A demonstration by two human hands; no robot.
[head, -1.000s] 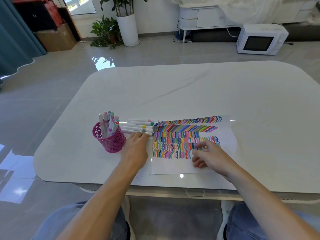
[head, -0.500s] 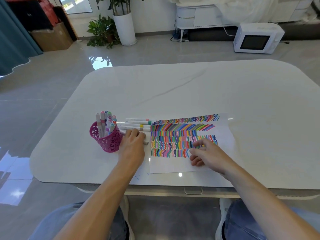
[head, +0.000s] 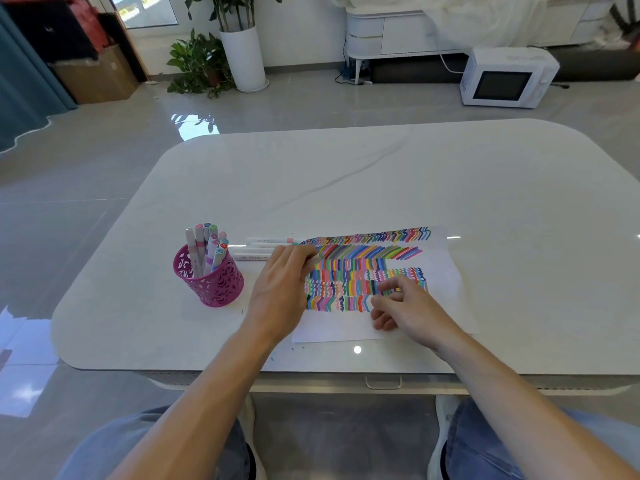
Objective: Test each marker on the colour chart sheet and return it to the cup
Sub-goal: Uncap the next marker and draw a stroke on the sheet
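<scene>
A pink lattice cup (head: 211, 282) stands left of centre on the table and holds several upright markers (head: 207, 244). A few loose white markers (head: 258, 252) lie between the cup and the colour chart sheet (head: 440, 271), which is covered in rows of coloured strokes. My left hand (head: 282, 285) lies at the sheet's left edge, its fingers curled over the near loose markers, with a white marker end showing at the fingertips. My right hand (head: 407, 306) rests on the sheet's lower rows and pinches a marker between thumb and forefinger; only a small yellow part shows.
The white marble table (head: 381, 174) stretches wide behind and right of the sheet. A few small ink specks (head: 291, 349) mark its near edge. On the floor beyond are a microwave (head: 505, 79), potted plants (head: 221, 57) and a cardboard box (head: 97, 74).
My left hand has shifted right from beside the cup to the sheet's left edge, fingers curling over the markers. My right hand has stayed on the lower rows.
</scene>
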